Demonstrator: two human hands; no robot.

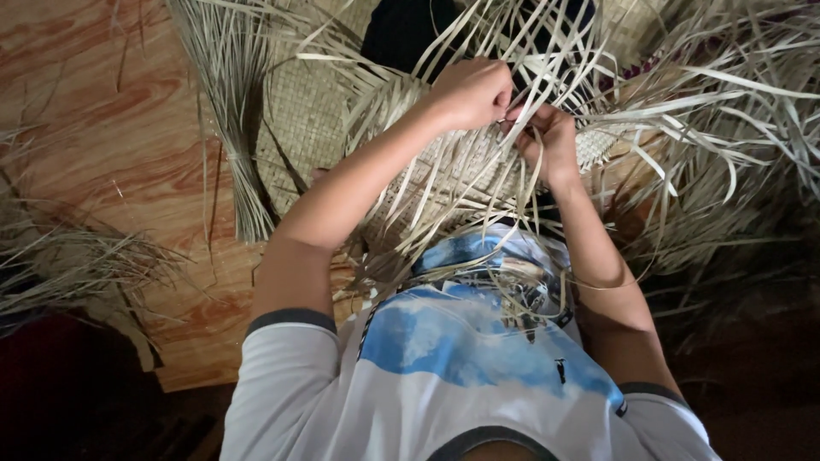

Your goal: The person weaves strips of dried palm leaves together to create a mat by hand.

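Note:
A partly woven mat (pixel 444 175) of pale dried leaf strips lies over my lap, with many loose strips (pixel 683 102) fanning out from its edge. My left hand (pixel 471 90) is closed in a fist on a few strips at the mat's far edge. My right hand (pixel 547 138) sits just beside it, its fingers pinching strips at the same spot. The two hands touch each other. Fingertips and the exact strips held are hidden among the leaves.
A tied bundle of thin dried strips (pixel 235 128) lies to the left on a finished woven piece (pixel 307 111). The floor (pixel 111 128) has a reddish wood-grain pattern. More loose straw (pixel 60 265) lies at the far left; dark shadow fills the right.

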